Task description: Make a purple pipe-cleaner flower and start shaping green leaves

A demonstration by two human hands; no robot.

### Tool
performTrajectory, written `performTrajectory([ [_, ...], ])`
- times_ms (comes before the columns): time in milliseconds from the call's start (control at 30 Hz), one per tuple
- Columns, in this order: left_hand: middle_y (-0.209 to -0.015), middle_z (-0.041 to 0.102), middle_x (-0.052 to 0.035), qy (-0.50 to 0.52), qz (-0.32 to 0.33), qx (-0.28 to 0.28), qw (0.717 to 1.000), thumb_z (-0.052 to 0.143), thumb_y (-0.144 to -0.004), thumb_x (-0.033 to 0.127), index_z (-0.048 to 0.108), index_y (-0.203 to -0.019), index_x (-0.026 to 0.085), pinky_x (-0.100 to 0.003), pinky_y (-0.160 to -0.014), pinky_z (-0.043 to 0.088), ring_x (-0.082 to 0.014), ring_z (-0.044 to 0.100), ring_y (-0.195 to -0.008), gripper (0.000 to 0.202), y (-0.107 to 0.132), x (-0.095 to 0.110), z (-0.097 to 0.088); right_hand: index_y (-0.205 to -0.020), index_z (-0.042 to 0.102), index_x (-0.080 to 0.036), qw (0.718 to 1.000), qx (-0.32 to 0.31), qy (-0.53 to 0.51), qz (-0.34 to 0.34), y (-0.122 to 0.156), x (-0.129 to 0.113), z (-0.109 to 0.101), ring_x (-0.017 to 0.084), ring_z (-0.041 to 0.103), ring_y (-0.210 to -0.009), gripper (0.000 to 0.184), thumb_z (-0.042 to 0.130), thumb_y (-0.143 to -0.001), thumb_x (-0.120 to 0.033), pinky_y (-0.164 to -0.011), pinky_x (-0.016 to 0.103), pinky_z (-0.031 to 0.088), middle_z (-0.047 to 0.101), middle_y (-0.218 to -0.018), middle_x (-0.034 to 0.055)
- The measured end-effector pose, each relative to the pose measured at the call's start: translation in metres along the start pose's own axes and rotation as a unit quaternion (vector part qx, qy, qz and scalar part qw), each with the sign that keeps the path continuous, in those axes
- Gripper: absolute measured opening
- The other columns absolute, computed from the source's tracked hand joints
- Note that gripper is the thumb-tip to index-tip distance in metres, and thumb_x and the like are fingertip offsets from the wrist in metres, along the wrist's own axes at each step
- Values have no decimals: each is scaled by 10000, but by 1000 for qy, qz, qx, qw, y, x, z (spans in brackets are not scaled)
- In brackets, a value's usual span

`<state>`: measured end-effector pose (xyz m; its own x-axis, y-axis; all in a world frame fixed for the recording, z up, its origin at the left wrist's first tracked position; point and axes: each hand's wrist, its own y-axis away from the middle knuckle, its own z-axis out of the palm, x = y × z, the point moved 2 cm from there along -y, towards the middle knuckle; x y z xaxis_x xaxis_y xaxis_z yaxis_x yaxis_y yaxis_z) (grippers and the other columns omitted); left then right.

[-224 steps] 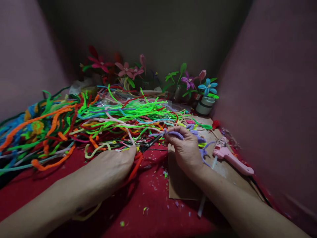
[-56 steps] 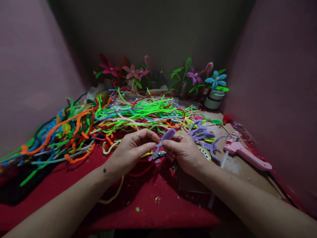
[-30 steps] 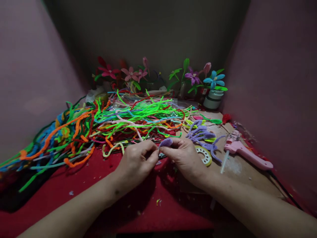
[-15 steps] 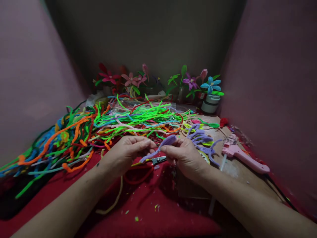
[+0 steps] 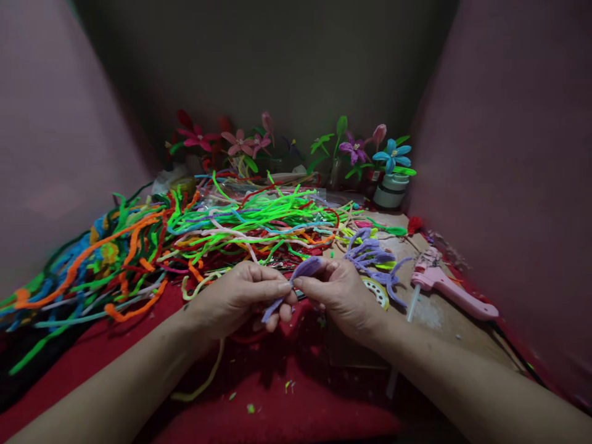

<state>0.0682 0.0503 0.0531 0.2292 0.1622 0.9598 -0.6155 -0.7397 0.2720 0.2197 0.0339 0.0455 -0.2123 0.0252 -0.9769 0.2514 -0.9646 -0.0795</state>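
Left hand (image 5: pixel 250 290) and right hand (image 5: pixel 340 293), close together, both pinching one petal-shaped purple piece (image 5: pixel 307 267) above the red-covered bench (image 5: pixel 277 410); a pink glue gun (image 5: pixel 456 293) lies on cardboard (image 5: pixel 446 336).

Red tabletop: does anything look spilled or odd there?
Yes: loose yellow-green scraps lie scattered near the front, like unswept litter. Beside the pink glue gun, a whitish patch marks the cardboard, perhaps dried glue.

Lavender piece (image 5: pixel 308 267) near the centre, red cloth (image 5: pixel 333 398) at 6 o'clock, dark-dotted white reel (image 5: pixel 378 293) past 4, pink glue gun (image 5: pixel 456 291) before 4, sky-blue flower (image 5: pixel 392 156) at 2, orange, blue and green stems (image 5: pixel 98 244) at 9
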Motion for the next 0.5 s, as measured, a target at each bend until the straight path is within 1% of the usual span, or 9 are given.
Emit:
performTrajectory([
  [33, -552, 613, -44, -97, 39, 50, 993, 522, -811, 357, 642, -674, 127, -199, -413, 345, -92, 486, -425, 293, 1, 1, 2, -633, 617, -147, 1000, 18, 16, -5, 0, 1, 0, 70, 435, -513, 62, 589, -683, -170, -517, 203, 359, 540, -560, -42],
  [67, -547, 601, -45, -204, 91, 108, 969, 510, -815, 344, 637, -651, 128, -217, -455, 363, -105, 499, -460, 300, 2, 2, 5, -629, 610, -149, 999, 37, 33, -11, 0, 2, 0, 75, 437, -529, 68, 575, -686, -159, -533, 205, 368, 526, -561, -44],
  [167, -537, 573, -49, -447, 241, 255, 823, 473, -817, 289, 620, -594, 140, -263, -539, 374, -132, 502, -518, 305, 8, 4, 18, -626, 595, -150, 994, 78, 66, -28, 0, 6, -1, 78, 426, -555, 70, 555, -682, -136, -551, 203, 372, 501, -575, -48],
  [200, -532, 566, -47, -474, 263, 274, 795, 465, -818, 284, 614, -583, 144, -269, -549, 373, -133, 496, -519, 311, 9, 5, 22, -626, 590, -150, 994, 83, 67, -30, 0, 7, -1, 77, 422, -557, 69, 554, -681, -132, -552, 201, 370, 498, -578, -49],
  [233, -528, 561, -43, -469, 266, 278, 795, 460, -823, 289, 606, -577, 146, -269, -551, 375, -131, 494, -516, 320, 10, 5, 23, -624, 587, -149, 994, 81, 61, -29, 0, 7, -1, 74, 420, -553, 67, 556, -680, -131, -549, 199, 368, 497, -577, -50],
  [267, -530, 563, -40, -432, 250, 267, 825, 457, -831, 302, 602, -582, 145, -263, -548, 380, -128, 498, -513, 328, 9, 5, 22, -625, 587, -149, 996, 74, 50, -25, 0, 6, -1, 72, 420, -545, 66, 558, -682, -134, -543, 198, 365, 500, -575, -51],
  [367, -595, 618, -49, -159, 118, 153, 968, 442, -858, 354, 615, -654, 127, -241, -530, 418, -122, 548, -518, 350, 3, 3, 11, -638, 599, -149, 999, 39, 11, -10, -1, 3, -2, 64, 424, -507, 63, 577, -696, -159, -518, 200, 358, 528, -568, -49],
  [400, -632, 642, -59, -47, 71, 97, 992, 442, -861, 360, 627, -690, 119, -239, -522, 433, -123, 568, -519, 349, 1, 2, 7, -645, 606, -150, 1000, 28, 2, -9, -1, 1, -3, 61, 425, -495, 62, 587, -700, -169, -510, 201, 354, 544, -572, -48],
  [500, -686, 670, -90, 176, -1, -34, 984, 482, -839, 345, 657, -767, 96, -222, -435, 428, -130, 585, -487, 313, -3, -5, -1, -652, 621, -152, 1000, 9, -21, -4, 0, -2, -4, 54, 426, -472, 62, 631, -696, -195, -495, 200, 343, 569, -572, -47],
])
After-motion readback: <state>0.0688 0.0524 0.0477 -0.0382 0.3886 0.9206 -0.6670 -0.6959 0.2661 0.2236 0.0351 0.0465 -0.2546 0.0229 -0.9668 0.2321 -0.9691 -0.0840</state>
